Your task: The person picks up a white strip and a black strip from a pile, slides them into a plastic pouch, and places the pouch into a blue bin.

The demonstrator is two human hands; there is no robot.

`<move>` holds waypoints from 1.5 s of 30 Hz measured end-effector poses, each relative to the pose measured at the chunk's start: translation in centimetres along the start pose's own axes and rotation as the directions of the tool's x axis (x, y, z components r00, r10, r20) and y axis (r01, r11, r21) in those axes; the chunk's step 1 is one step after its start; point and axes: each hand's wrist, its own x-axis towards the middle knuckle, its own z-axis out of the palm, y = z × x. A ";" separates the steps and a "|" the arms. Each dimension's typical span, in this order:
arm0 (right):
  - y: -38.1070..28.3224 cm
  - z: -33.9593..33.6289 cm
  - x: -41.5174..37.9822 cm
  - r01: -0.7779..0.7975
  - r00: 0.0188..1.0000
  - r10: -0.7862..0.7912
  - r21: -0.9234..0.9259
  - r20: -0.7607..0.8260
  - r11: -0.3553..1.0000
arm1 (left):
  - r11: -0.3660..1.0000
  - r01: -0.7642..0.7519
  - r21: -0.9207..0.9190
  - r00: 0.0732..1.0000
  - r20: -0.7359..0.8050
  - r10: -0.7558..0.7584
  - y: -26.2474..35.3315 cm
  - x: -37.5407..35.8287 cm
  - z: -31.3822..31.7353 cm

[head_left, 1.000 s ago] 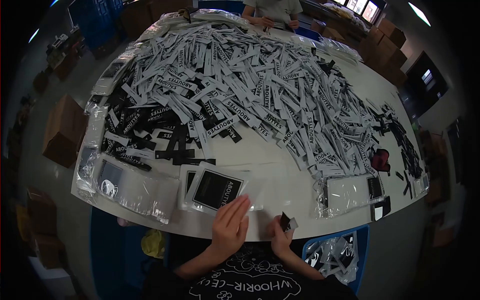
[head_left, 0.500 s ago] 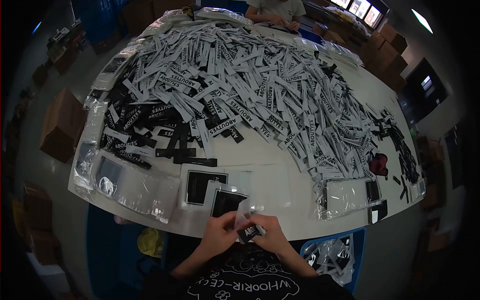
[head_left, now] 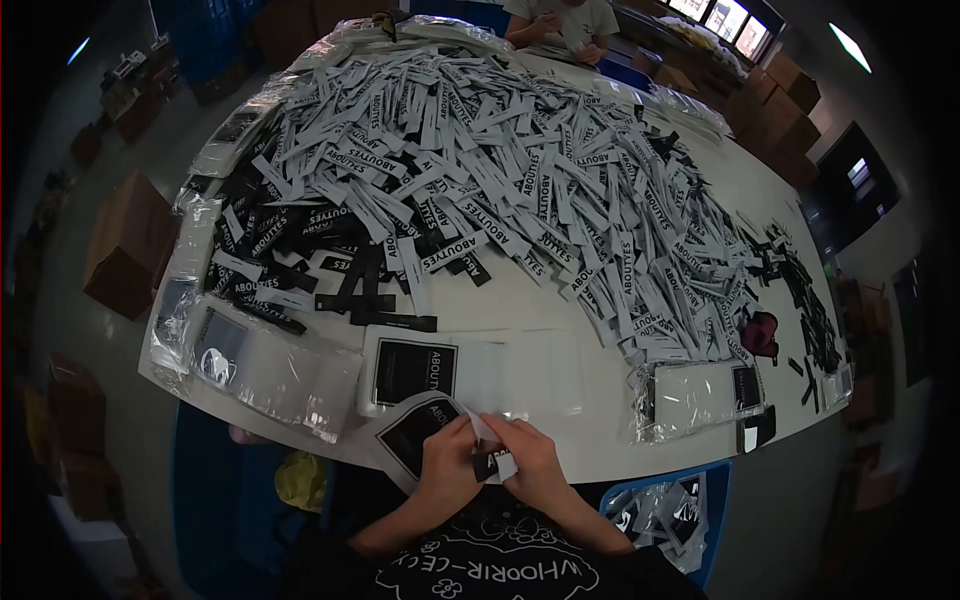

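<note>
Near the table's front edge, my left hand (head_left: 450, 463) is closed on a clear plastic bag (head_left: 402, 443) with a black printed panel, which sticks out to the left. Beside it my right hand (head_left: 533, 463) pinches a small black and white label strip (head_left: 490, 464) at the bag's opening. Part of the strip is hidden by the fingers. Just behind the hands lies a stack of clear bags with black panels (head_left: 415, 372). A large heap of white strips (head_left: 480, 200) lettered ABOUTYES covers the table behind, with black strips (head_left: 300, 230) at its left.
Plastic packs lie on the white table (head_left: 560, 440) at the front left (head_left: 270, 370) and front right (head_left: 695, 400). A red and black object (head_left: 760, 334) sits at right. Blue bins (head_left: 225, 510) stand below the table, one holding filled bags (head_left: 665, 515). Another person (head_left: 565, 25) sits across.
The bag in my left hand has swung left and tilted, showing more of its panel. Both hands stay close together. The person across has raised a hand and holds a pale item.
</note>
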 end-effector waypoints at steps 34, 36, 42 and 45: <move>4.2 -7.7 -4.6 -0.394 0.814 0.424 0.160 -0.396 0.905 | 0.897 -0.316 0.310 0.948 0.059 0.313 0.2 1.2 1.4; 3.9 -8.2 -4.4 -0.297 0.787 0.453 0.386 -0.419 0.873 | 0.901 -0.292 0.320 0.956 0.079 0.282 0.2 1.1 1.6; 2.0 -7.0 -2.2 0.316 0.861 0.267 0.866 -0.434 0.388 | 0.887 -0.355 0.295 0.932 0.185 0.311 0.9 0.9 2.7; 1.5 -5.6 -0.9 -0.105 0.960 0.264 0.752 -0.095 0.650 | 0.860 -0.456 0.231 0.890 0.127 0.438 0.8 0.8 2.4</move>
